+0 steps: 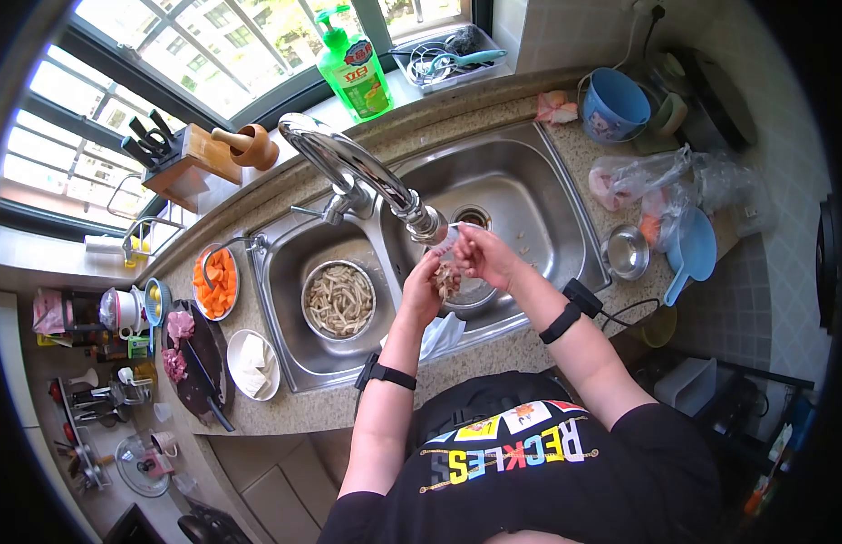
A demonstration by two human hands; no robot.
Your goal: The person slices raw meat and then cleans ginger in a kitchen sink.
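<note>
Over the right basin of the steel sink [539, 172], my two hands work close together below the faucet [421, 218]. My left hand [421, 290] is closed round a small clump of pale brown mushrooms [448, 279]. Beside it, the fingers of my right hand [487, 258] are bent in a pinch; what they hold is too small to make out. Water seems to run from the spout onto the fingers. A metal bowl [480, 295] sits under my hands, partly hidden. In the left basin stands a metal bowl [374, 304] full of pale brownish mushroom strips [338, 299].
Left of the sink are a plate of cut carrots [216, 283], a bowl of white tofu-like blocks [253, 363] and a cutting board [199, 385] with meat and a knife. On the right lie a small metal bowl [628, 252], a blue ladle [691, 249] and plastic bags [638, 177].
</note>
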